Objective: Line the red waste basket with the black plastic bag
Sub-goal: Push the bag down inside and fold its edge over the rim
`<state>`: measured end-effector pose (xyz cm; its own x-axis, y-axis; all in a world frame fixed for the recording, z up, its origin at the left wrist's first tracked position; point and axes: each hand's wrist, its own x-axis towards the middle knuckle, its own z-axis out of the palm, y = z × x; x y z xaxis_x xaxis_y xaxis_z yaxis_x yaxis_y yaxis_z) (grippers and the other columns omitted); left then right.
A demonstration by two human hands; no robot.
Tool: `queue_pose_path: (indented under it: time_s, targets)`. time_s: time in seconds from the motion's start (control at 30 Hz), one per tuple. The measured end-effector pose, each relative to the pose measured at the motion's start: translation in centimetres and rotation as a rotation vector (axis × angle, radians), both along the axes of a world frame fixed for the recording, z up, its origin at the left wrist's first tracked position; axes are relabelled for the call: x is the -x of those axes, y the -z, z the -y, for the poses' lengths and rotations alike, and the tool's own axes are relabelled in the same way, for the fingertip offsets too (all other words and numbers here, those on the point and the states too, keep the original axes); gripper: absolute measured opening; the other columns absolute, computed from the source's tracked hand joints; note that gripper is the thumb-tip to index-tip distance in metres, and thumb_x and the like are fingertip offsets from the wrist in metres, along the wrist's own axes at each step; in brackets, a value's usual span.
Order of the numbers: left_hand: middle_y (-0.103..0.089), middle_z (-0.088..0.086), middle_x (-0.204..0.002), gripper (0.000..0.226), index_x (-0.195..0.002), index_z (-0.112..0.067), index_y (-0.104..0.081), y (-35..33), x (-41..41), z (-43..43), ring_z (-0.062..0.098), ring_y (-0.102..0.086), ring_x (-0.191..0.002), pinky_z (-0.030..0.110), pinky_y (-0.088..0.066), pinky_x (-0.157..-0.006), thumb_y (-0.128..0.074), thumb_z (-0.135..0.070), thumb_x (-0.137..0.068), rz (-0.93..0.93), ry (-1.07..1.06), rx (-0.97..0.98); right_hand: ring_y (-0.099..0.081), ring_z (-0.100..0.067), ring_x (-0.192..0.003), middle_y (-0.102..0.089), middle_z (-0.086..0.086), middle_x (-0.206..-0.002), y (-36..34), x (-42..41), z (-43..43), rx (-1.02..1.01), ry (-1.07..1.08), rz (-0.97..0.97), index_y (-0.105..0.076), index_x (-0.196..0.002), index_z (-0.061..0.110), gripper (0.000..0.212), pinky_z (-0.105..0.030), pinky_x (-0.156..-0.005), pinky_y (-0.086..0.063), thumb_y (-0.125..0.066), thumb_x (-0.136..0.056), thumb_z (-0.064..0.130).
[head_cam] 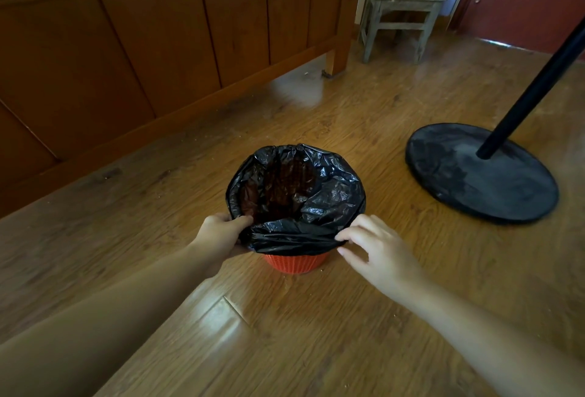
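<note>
Black plastic bag (319, 197) rim pinched between left hand (221, 232) and right hand (376, 244).

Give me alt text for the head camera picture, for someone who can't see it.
Two bare hands, left hand and right hand, pinch a black bag folded over the rim of a red basket on a wooden floor. A round black stand base sits to the right.

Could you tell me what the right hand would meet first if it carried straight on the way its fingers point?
Probably the black plastic bag: the right hand already touches its folded near edge.
</note>
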<state>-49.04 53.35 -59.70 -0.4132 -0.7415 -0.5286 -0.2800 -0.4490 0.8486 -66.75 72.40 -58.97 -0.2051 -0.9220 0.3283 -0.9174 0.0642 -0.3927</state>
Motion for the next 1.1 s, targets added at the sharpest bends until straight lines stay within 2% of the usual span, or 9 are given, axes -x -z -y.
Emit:
queue_pose_path:
  time_s: [0.27, 0.4, 0.53, 0.67, 0.77, 0.83, 0.9, 0.93, 1.1]
  targets:
    - [-0.069, 0.014, -0.093, 0.010, -0.087, -0.007, -0.053, -0.2, 0.1, -0.1, 0.021, -0.072, -0.070, 0.029, -0.060, -0.053, -0.062, -0.012, -0.085, -0.050, -0.063, -0.089, -0.052, -0.013, -0.068, -0.055, 0.002, -0.070, 0.4, 0.2, -0.7, -0.072, -0.130, -0.093, -0.067, -0.075, 0.013, 0.009, -0.026, -0.062, -0.046, -0.074, -0.071, 0.009]
    - [-0.068, 0.016, -0.101, 0.011, -0.085, -0.010, -0.052, -0.3, 0.0, -0.1, 0.026, -0.071, -0.078, 0.036, -0.060, -0.064, -0.062, -0.015, -0.085, -0.021, -0.009, -0.090, -0.054, -0.014, -0.068, -0.057, 0.003, -0.068, 1.3, -0.1, -1.0, -0.143, -0.103, -0.064, -0.071, -0.077, 0.015, 0.007, -0.030, -0.063, -0.048, -0.074, -0.072, 0.011]
    - [-0.067, 0.008, -0.104, 0.017, -0.094, -0.013, -0.060, -0.6, -0.4, 0.2, 0.021, -0.065, -0.080, 0.032, -0.052, -0.071, -0.062, -0.027, -0.085, 0.098, 0.106, -0.030, -0.055, -0.015, -0.072, -0.061, 0.003, -0.072, 1.7, -0.3, -1.1, -0.227, -0.127, -0.082, -0.072, -0.089, 0.016, 0.011, -0.028, -0.069, -0.043, -0.065, -0.081, 0.016]
    - [-0.063, 0.001, -0.106, 0.030, -0.100, -0.016, -0.063, -1.0, -0.6, 0.2, 0.016, -0.059, -0.087, 0.032, -0.042, -0.072, -0.063, -0.040, -0.082, 0.231, 0.185, 0.058, -0.052, -0.009, -0.065, -0.060, 0.005, -0.067, 0.9, -0.9, -1.4, -0.052, -0.171, -0.076, -0.070, -0.084, 0.014, 0.012, -0.023, -0.063, -0.042, -0.060, -0.083, 0.020]
    - [-0.058, 0.004, -0.106, 0.046, -0.113, -0.010, -0.059, -0.9, -0.5, 0.2, 0.026, -0.057, -0.104, 0.036, -0.041, -0.081, -0.065, -0.041, -0.079, 0.282, 0.160, 0.107, -0.050, -0.007, -0.077, -0.058, 0.003, -0.081, 0.2, -1.1, -0.6, 0.079, -0.124, -0.084, -0.064, -0.095, 0.014, 0.019, -0.020, -0.072, -0.041, -0.058, -0.082, 0.027]
    - [-0.058, 0.007, -0.094, 0.040, -0.104, -0.006, -0.062, -0.9, -0.5, 0.2, 0.025, -0.060, -0.093, 0.035, -0.046, -0.079, -0.067, -0.037, -0.079, 0.262, 0.147, 0.105, -0.051, -0.008, -0.091, -0.058, 0.003, -0.095, 0.0, -1.1, 0.1, 0.032, -0.098, -0.102, -0.059, -0.109, 0.016, 0.032, -0.021, -0.082, -0.039, -0.060, -0.081, 0.032]
    - [-0.059, 0.005, -0.076, 0.024, -0.086, -0.007, -0.063, -1.1, -0.4, 0.1, 0.015, -0.059, -0.064, 0.027, -0.047, -0.061, -0.068, -0.029, -0.079, 0.212, 0.148, 0.092, -0.053, -0.012, -0.097, -0.059, 0.002, -0.101, 0.0, -0.9, 0.5, -0.040, -0.095, -0.105, -0.058, -0.114, 0.016, 0.036, -0.026, -0.087, -0.039, -0.063, -0.081, 0.028]
    - [-0.062, 0.005, -0.072, 0.020, -0.084, -0.006, -0.062, -1.2, -0.4, 0.1, 0.012, -0.060, -0.058, 0.024, -0.047, -0.055, -0.067, -0.025, -0.080, 0.199, 0.148, 0.094, -0.055, -0.013, -0.095, -0.060, 0.002, -0.100, 0.1, -0.8, 0.6, -0.058, -0.095, -0.104, -0.060, -0.111, 0.015, 0.032, -0.028, -0.086, -0.040, -0.064, -0.081, 0.024]
    - [-0.069, 0.014, -0.068, 0.017, -0.086, 0.004, -0.059, -1.3, 0.0, -0.5, 0.013, -0.069, -0.054, 0.020, -0.054, -0.045, -0.060, -0.013, -0.085, 0.207, 0.142, 0.139, -0.060, -0.014, -0.085, -0.063, 0.003, -0.089, 0.7, -0.1, -0.2, -0.135, -0.123, -0.181, -0.065, -0.097, 0.015, 0.022, -0.033, -0.082, -0.046, -0.070, -0.075, 0.014]
